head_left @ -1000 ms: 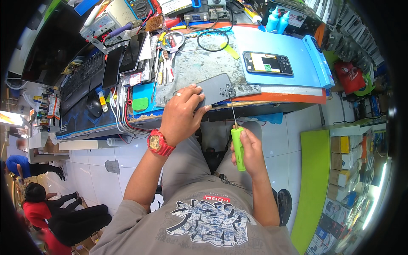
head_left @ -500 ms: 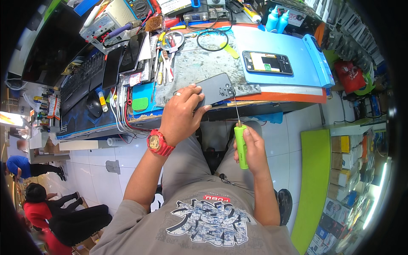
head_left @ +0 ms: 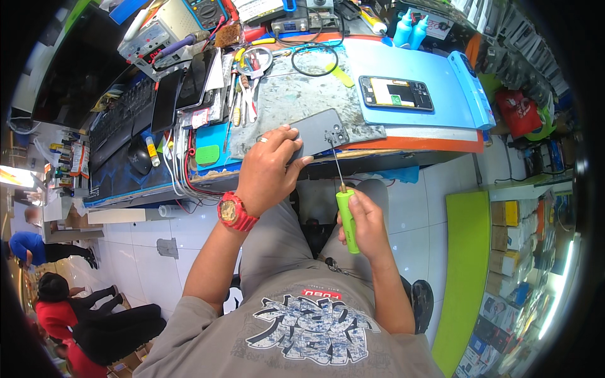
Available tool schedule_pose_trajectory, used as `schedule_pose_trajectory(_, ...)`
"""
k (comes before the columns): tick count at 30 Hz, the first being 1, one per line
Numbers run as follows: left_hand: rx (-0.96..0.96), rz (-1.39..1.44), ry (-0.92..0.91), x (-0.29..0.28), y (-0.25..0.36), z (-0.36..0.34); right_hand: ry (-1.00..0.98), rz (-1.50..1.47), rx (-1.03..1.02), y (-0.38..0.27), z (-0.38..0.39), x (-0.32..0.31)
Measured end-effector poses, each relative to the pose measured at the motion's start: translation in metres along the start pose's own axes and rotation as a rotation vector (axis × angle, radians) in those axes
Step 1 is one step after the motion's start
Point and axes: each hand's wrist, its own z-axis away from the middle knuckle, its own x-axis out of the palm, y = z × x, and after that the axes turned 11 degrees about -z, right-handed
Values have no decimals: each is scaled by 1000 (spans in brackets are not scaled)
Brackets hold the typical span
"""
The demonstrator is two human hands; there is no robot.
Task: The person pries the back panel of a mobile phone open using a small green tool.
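A dark grey phone back cover [head_left: 313,130] with a camera block at its right end lies at the front edge of the worn grey mat [head_left: 290,88]. My left hand [head_left: 271,162] grips the cover's left part, fingers on top and thumb along the near edge. In my right hand [head_left: 367,220] is a screwdriver [head_left: 347,220] with a bright green handle, pointing away from me. Its thin shaft reaches up to the camera block; whether the tip touches is too small to tell. To the right, an opened phone [head_left: 397,93] with its inside showing rests on a light blue pad [head_left: 450,79].
Tweezers and thin tools [head_left: 242,104] lie left of the mat, beside two dark phones [head_left: 167,101]. Further left are a mouse [head_left: 140,160] and keyboard [head_left: 126,113]. A black cable loop [head_left: 315,60] and two blue bottles [head_left: 409,31] stand toward the back. Other people [head_left: 94,315] are at far left.
The screwdriver and my right hand have shifted left, so the shaft's tip is now at the camera block's left part. My left hand and the cover have stayed in place.
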Motion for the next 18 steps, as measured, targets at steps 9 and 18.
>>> schedule_pose_trajectory(9, 2, 4, -1, 0, 0, 0, 9, 25, -10, -1, -1, -4)
schedule_pose_trajectory(18, 13, 2, 4, 0, -1, 0, 28, -4, -10, -5, -1, -9)
